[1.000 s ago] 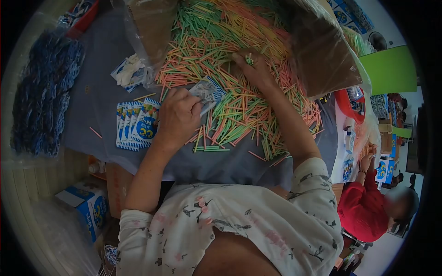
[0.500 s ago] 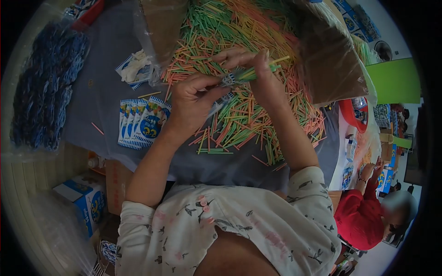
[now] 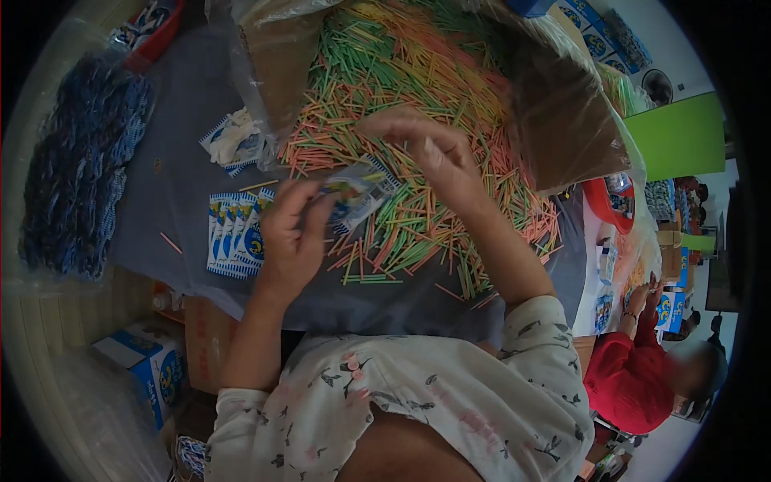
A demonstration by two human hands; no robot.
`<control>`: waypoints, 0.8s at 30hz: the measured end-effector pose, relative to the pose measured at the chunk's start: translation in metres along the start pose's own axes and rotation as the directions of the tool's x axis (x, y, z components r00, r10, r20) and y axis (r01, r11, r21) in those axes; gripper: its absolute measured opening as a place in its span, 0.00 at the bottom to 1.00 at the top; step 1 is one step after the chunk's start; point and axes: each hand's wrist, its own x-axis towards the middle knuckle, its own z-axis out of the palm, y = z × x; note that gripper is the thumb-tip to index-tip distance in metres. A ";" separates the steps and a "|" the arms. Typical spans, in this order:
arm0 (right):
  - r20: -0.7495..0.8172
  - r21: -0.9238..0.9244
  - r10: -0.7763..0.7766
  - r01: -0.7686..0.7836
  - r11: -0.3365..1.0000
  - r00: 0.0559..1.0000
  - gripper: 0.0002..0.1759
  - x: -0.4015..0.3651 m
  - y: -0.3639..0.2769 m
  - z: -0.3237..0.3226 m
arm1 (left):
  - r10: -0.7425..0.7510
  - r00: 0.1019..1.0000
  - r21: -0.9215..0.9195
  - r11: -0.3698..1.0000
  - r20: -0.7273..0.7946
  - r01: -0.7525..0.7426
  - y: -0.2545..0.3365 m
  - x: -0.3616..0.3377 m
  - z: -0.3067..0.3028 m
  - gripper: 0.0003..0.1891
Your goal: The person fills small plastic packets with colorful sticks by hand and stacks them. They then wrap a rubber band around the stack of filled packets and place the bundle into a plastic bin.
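Note:
A clear-and-blue printed packet [image 3: 363, 195], partly smeared by motion, lies tilted at the fingertips of my left hand [image 3: 291, 241], which is closed on its near end. Greenish and yellow colours show through its clear part. My right hand [image 3: 442, 161] is held above the pile of thin coloured sticks [image 3: 401, 88], its fingers bent but apart, and nothing shows in them. Several blue-and-white printed packets [image 3: 233, 233] lie overlapped on the grey cloth beside my left hand, partly hidden by it.
A plastic-lined cardboard box [image 3: 562, 120] holds the pile, which spills onto the grey cloth [image 3: 185, 120]. A white crumpled item [image 3: 237, 132] lies on a packet. Bundled blue packets [image 3: 84, 169] are at left, red basins [image 3: 152, 40] at the edges. A person in red [image 3: 630, 377] works at right.
My hands have moved apart. The left went left and down with the packet, now lying flatter, toward the overlapped packets. The right has let go of the sticks and packet.

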 end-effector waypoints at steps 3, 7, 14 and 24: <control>-0.284 -0.212 0.184 -0.249 0.945 0.941 0.18 0.010 0.026 -0.045 | 0.085 0.993 0.391 0.919 -0.086 -0.045 -0.008 -0.023 -0.041 0.07; -0.297 -0.631 0.039 -0.227 0.742 0.954 0.13 0.015 0.090 -0.102 | 0.206 0.978 0.696 0.708 -0.044 -0.118 -0.006 -0.037 -0.053 0.06; -0.166 -0.889 -0.020 -0.141 0.435 0.986 0.16 0.070 0.064 -0.044 | 0.205 0.972 0.516 0.849 -0.119 -0.115 0.015 -0.029 -0.042 0.07; 0.345 -0.440 -0.178 0.326 0.837 0.922 0.27 0.011 -0.001 0.067 | 0.136 0.974 0.277 0.957 -0.180 -0.082 0.012 -0.041 -0.026 0.11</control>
